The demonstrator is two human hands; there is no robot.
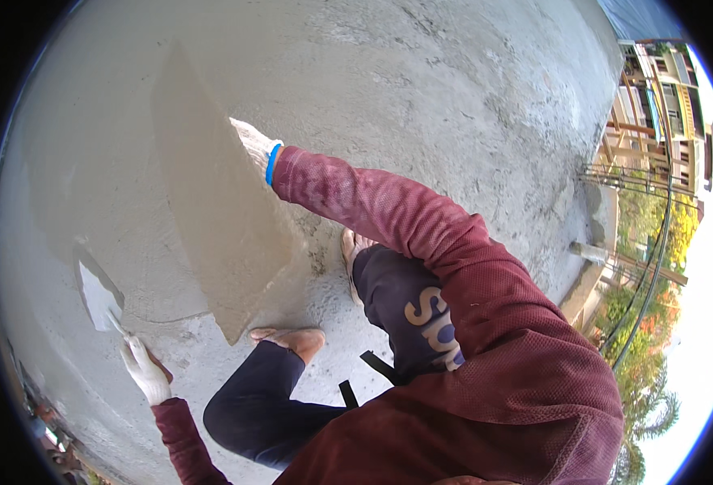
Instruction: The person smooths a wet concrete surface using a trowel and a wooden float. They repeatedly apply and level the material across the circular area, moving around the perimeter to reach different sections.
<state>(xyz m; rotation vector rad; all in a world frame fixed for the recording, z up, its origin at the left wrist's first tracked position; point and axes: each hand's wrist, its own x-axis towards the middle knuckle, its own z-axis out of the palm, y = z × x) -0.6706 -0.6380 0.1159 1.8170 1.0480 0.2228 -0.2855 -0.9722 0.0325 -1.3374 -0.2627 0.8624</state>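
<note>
My left hand (146, 372), in a white knit glove, is closed around the handle of a trowel (99, 301). The trowel's pale blade is at or just above the grey mortar surface (57, 194), with a dark shadow along its edge. My right hand (251, 143), also in a white glove with a blue band at the wrist, is at the right edge of a long, flat, mortar-coated board (219, 202). This brown-grey board hides most of its fingers, which seem to grip it from behind. The board tapers towards both ends and slants across the surface.
My bare feet (300, 341) are on the mortar surface close to the board's lower end. Rougher grey cement (469, 105) extends to the right. Along the right rim are a short pipe (589, 251), cables (662, 234), trees and buildings. A blue sheet (643, 20) hangs at the upper right.
</note>
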